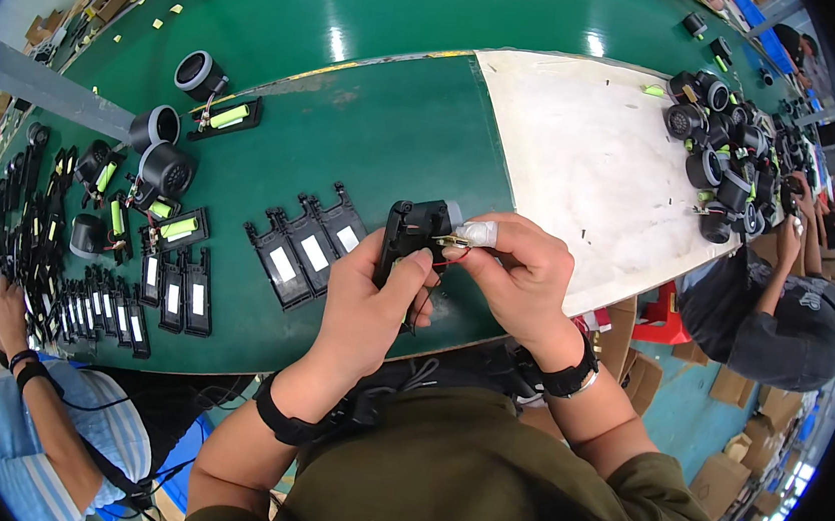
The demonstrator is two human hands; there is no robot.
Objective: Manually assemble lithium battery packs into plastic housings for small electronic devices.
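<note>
Above the table's near edge, my left hand (358,300) is wrapped round a black plastic housing (413,222), its thumb pressed on the side. A grey round part (454,212) shows behind the housing. My right hand (526,281) pinches a small circuit board (452,242) with thumb and forefinger, right against the housing's opening. White wrapping (480,232) covers that forefinger's tip. A thin red wire runs below the board; its far end is hidden by my fingers. Just left of my hands, three flat black panels (320,249) with white labels lie side by side.
Black round motor-like units (167,168) with light-green batteries (179,229) lie at left, beside several more black panels (173,297). More units (721,139) are heaped at right on a white board (587,166). Co-workers sit at both sides; one's hand (8,317) reaches in at left.
</note>
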